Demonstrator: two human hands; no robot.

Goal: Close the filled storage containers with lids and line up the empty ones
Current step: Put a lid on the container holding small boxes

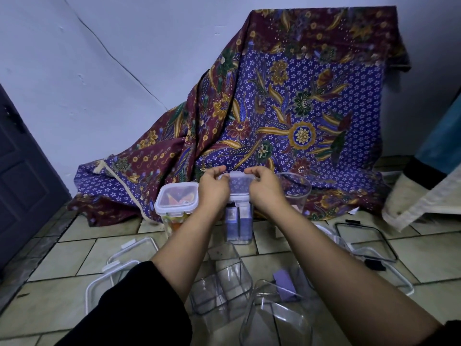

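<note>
Fingers of the left hand point(214, 189) and right hand point(265, 189) curl round a lid point(239, 181), pinching its side edges at the top of the tall jar point(239, 227) (purple packets inside), just below centre. At that jar's nine o'clock stands a closed jar point(176, 199); at three, an open tub point(296, 193); at six, empty tubs point(222, 283); at seven, loose lids point(124, 265).

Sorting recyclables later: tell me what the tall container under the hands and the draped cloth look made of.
Tall container: seemingly clear rigid plastic, glossy; its purple contents show through the wall. Draped cloth: woven fabric, matte, batik-like floral print; it hangs in soft folds.
</note>
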